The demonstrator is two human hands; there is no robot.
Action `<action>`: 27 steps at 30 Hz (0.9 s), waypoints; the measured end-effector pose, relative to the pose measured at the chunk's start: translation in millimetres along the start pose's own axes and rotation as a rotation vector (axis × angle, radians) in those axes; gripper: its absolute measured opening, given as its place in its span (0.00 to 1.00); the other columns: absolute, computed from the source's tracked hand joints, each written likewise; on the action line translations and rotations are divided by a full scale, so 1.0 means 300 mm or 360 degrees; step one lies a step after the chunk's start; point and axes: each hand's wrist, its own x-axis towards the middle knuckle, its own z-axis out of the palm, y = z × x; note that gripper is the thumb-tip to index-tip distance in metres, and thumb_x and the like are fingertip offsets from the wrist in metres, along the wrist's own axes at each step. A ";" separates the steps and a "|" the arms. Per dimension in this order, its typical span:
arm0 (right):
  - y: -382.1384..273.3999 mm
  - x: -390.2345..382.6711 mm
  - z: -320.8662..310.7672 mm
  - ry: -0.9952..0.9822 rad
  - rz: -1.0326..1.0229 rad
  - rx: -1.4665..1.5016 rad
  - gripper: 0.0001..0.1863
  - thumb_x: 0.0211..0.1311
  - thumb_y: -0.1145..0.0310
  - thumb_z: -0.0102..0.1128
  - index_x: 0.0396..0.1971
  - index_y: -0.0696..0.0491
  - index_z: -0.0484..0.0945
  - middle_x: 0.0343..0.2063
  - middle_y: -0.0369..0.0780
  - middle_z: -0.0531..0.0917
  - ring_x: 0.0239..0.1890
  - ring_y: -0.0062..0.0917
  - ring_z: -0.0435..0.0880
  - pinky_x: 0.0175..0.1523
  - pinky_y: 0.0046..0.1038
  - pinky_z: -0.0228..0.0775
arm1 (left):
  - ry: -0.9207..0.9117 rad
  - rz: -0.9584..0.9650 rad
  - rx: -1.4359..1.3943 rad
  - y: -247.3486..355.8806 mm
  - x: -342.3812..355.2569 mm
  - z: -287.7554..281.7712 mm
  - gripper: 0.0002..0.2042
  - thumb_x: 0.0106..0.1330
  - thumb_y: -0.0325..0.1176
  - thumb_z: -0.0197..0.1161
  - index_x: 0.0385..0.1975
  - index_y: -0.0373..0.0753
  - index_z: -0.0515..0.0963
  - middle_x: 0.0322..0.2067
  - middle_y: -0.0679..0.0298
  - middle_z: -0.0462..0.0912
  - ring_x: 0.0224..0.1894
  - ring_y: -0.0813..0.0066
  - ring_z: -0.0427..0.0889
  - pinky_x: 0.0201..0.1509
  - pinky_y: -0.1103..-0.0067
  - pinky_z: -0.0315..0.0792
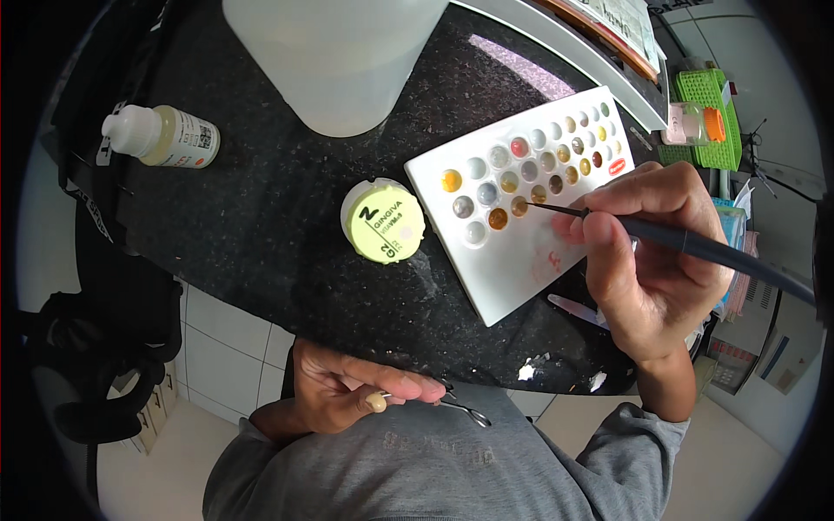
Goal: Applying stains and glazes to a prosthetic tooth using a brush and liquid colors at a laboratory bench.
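Black speckled stone forms the worktop (261,217), and a white well palette (512,252) lies at an angle on it, right of centre in the frame. The right hand (647,260) grips a thin dark brush (695,245) like a pen, its tip touching an amber-filled well in the palette's lower rows. At the lower centre, the left hand (347,391) is closed on a slim metal holder (465,410) that carries a small cream tooth-shaped piece (377,401), held off the worktop above the grey-sleeved lap. A round jar with a yellow-green lid (382,220) stands just left of the palette; a small dropper bottle (165,135) lies at upper left.

The wells sit close together, so a slight wobble of the tip could probably drag one colour into its neighbour. The small piece looks lightly held and might slip if the holder tilts.
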 end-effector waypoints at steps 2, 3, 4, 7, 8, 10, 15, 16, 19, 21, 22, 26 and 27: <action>-0.003 0.004 0.002 -0.0025 -0.0031 -0.0043 0.04 0.53 0.81 0.56 0.27 0.66 0.73 0.24 0.43 0.77 0.24 0.20 0.79 0.31 0.17 0.73 | -0.0001 0.0000 0.0003 0.002 0.001 0.002 0.08 0.61 0.23 0.59 0.36 0.22 0.77 0.36 0.42 0.80 0.42 0.57 0.82 0.48 0.63 0.77; -0.003 0.005 0.003 -0.0044 -0.0066 -0.0092 0.04 0.52 0.82 0.57 0.27 0.66 0.73 0.24 0.43 0.77 0.24 0.22 0.79 0.30 0.17 0.72 | -0.0010 0.0002 0.0015 0.003 0.002 0.003 0.09 0.61 0.23 0.59 0.36 0.22 0.77 0.36 0.42 0.80 0.42 0.57 0.82 0.48 0.64 0.77; 0.008 0.007 0.006 -0.0023 -0.0172 -0.0106 0.04 0.51 0.81 0.58 0.26 0.66 0.74 0.23 0.44 0.77 0.23 0.23 0.78 0.29 0.19 0.70 | -0.0019 0.0005 0.0027 0.003 0.003 0.003 0.09 0.60 0.23 0.59 0.36 0.22 0.77 0.36 0.42 0.80 0.42 0.57 0.82 0.48 0.64 0.77; 0.002 0.009 0.011 -0.0009 -0.0189 -0.0136 0.04 0.50 0.82 0.58 0.26 0.66 0.74 0.21 0.43 0.77 0.22 0.24 0.79 0.28 0.20 0.67 | -0.0014 0.0012 0.0033 -0.003 0.001 -0.002 0.09 0.60 0.23 0.60 0.36 0.23 0.77 0.36 0.43 0.80 0.41 0.57 0.82 0.48 0.64 0.77; 0.003 0.010 0.011 -0.0013 -0.0190 -0.0132 0.04 0.50 0.82 0.58 0.26 0.66 0.74 0.21 0.43 0.77 0.22 0.24 0.79 0.28 0.20 0.67 | -0.0009 0.0015 0.0032 -0.001 0.000 -0.001 0.09 0.60 0.23 0.60 0.36 0.23 0.77 0.36 0.43 0.80 0.41 0.57 0.82 0.48 0.64 0.77; 0.004 0.011 0.006 -0.0031 -0.0250 -0.0192 0.04 0.50 0.82 0.59 0.26 0.66 0.74 0.20 0.43 0.77 0.22 0.25 0.78 0.28 0.20 0.66 | 0.0006 -0.0025 0.0042 0.006 0.002 0.006 0.08 0.60 0.23 0.60 0.36 0.23 0.77 0.35 0.43 0.80 0.41 0.58 0.82 0.48 0.65 0.77; 0.004 0.007 0.008 -0.0032 -0.0266 -0.0213 0.04 0.49 0.82 0.59 0.26 0.67 0.74 0.21 0.44 0.77 0.22 0.25 0.78 0.27 0.20 0.66 | 0.0017 0.0004 0.0049 -0.001 0.000 0.004 0.08 0.60 0.24 0.60 0.35 0.24 0.78 0.35 0.43 0.81 0.40 0.58 0.83 0.47 0.65 0.78; 0.006 0.007 0.008 -0.0028 -0.0260 -0.0204 0.04 0.49 0.82 0.59 0.26 0.67 0.74 0.21 0.44 0.77 0.22 0.25 0.78 0.27 0.20 0.67 | 0.0012 0.0011 0.0056 0.000 0.001 0.004 0.08 0.60 0.24 0.60 0.34 0.24 0.78 0.34 0.43 0.81 0.40 0.58 0.83 0.47 0.65 0.78; 0.005 0.004 0.009 -0.0014 -0.0211 -0.0204 0.04 0.51 0.81 0.58 0.26 0.67 0.74 0.22 0.44 0.77 0.23 0.25 0.78 0.28 0.20 0.69 | 0.0039 0.0002 0.0051 -0.002 -0.002 0.004 0.08 0.60 0.24 0.60 0.34 0.24 0.78 0.34 0.44 0.81 0.40 0.58 0.83 0.47 0.65 0.78; 0.011 0.000 0.007 -0.0014 -0.0203 -0.0182 0.04 0.53 0.80 0.57 0.26 0.67 0.73 0.22 0.44 0.77 0.23 0.24 0.78 0.29 0.20 0.71 | 0.0032 -0.0008 0.0053 0.002 0.000 0.005 0.08 0.60 0.24 0.60 0.34 0.24 0.78 0.34 0.44 0.81 0.40 0.58 0.83 0.47 0.65 0.78; 0.012 -0.001 0.006 -0.0013 -0.0193 -0.0161 0.05 0.54 0.80 0.56 0.26 0.67 0.73 0.23 0.44 0.77 0.24 0.23 0.78 0.30 0.20 0.74 | 0.0025 -0.0019 0.0056 0.004 0.001 0.006 0.08 0.60 0.24 0.60 0.34 0.25 0.78 0.35 0.44 0.81 0.40 0.58 0.82 0.47 0.65 0.78; 0.000 -0.011 -0.006 -0.0012 -0.0120 -0.0154 0.05 0.56 0.79 0.54 0.27 0.66 0.71 0.23 0.45 0.77 0.25 0.22 0.79 0.31 0.21 0.78 | 0.0044 0.0009 0.0130 -0.002 -0.012 0.004 0.08 0.61 0.24 0.60 0.34 0.25 0.78 0.34 0.44 0.81 0.40 0.59 0.83 0.46 0.66 0.78; -0.005 -0.013 -0.012 -0.0024 -0.0122 -0.0114 0.05 0.57 0.79 0.54 0.28 0.66 0.71 0.23 0.46 0.77 0.25 0.22 0.79 0.32 0.21 0.79 | 0.0076 -0.0011 0.0108 0.001 -0.016 0.010 0.07 0.61 0.24 0.59 0.34 0.25 0.78 0.33 0.45 0.82 0.39 0.61 0.83 0.46 0.68 0.78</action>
